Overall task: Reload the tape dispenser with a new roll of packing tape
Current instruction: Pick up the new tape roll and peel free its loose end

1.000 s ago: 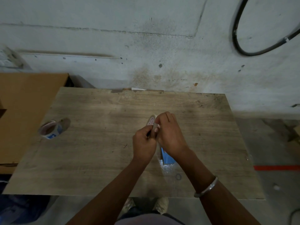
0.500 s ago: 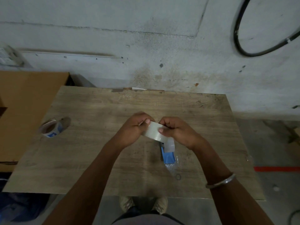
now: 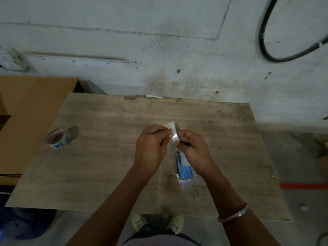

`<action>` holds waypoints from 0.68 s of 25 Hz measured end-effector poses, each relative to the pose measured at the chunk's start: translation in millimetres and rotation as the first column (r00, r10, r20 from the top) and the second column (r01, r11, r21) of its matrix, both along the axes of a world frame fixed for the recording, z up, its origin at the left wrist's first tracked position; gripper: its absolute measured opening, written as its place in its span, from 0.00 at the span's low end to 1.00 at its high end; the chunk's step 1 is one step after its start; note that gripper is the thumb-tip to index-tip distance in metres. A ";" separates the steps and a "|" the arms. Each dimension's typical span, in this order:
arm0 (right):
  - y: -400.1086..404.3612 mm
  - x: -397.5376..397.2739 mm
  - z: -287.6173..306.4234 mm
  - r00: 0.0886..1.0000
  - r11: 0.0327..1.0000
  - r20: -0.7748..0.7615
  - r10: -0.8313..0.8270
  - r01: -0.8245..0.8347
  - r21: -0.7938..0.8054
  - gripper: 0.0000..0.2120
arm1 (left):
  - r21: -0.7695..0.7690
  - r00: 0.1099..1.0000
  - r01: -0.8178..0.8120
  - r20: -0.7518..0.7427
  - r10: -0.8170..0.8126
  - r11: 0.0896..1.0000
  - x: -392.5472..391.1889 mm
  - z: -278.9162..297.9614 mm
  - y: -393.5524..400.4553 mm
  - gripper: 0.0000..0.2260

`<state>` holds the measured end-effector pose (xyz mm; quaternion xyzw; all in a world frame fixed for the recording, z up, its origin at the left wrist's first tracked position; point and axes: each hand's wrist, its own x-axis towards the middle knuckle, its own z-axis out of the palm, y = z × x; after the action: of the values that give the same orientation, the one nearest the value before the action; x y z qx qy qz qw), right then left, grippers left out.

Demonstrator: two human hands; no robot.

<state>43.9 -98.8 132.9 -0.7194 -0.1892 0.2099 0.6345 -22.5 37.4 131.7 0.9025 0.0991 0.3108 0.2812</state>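
Nearest us, the blue tape dispenser (image 3: pixel 184 170) lies on the bench (image 3: pixel 106 166), set below the hands ready for loading. Above it, we find the left hand (image 3: pixel 150 148) and right hand (image 3: pixel 192 148) both pinching the new roll (image 3: pixel 173 133), likely seeking its free end. Farther left stands another roll (image 3: pixel 57 139), apart.

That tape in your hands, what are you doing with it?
A person holds a clear tape roll over the table with both hands. The left hand and right hand pinch it from either side, as if hunting for the loose end. The blue dispenser lies on the table just below the hands, not yet loaded. Another roll sits off to the left side.
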 end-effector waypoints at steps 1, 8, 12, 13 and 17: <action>-0.2 -0.2 -0.4 1.000 1.000 0.010 -0.006 0.007 -0.008 0.11 | 0.047 0.999 0.034 0.001 -0.034 0.998 0.4 -0.1 1.4 0.06; -1.6 -1.6 -2.8 0.997 0.996 0.070 -0.025 0.031 -0.084 0.10 | 0.110 0.991 0.134 -0.027 -0.132 0.985 2.9 -0.3 6.9 0.03; -1.5 -1.9 -4.7 0.998 0.994 0.069 -0.015 0.022 -0.104 0.12 | 0.240 0.984 0.178 -0.023 -0.178 0.954 6.1 -0.2 9.6 0.04; -1.3 -1.8 -4.4 0.997 0.995 0.072 -0.014 0.021 -0.100 0.12 | 0.297 0.980 0.196 -0.029 -0.196 0.935 6.7 0.3 9.9 0.04; -0.3 -4.0 -3.2 0.998 0.996 0.057 -0.032 0.037 -0.080 0.12 | 0.359 0.973 0.228 -0.063 -0.220 0.905 8.5 -2.7 10.6 0.03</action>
<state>39.9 -99.1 129.7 -0.7531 -0.1856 0.1864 0.6030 -14.0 48.1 129.0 0.9475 -0.0616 0.2799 0.1418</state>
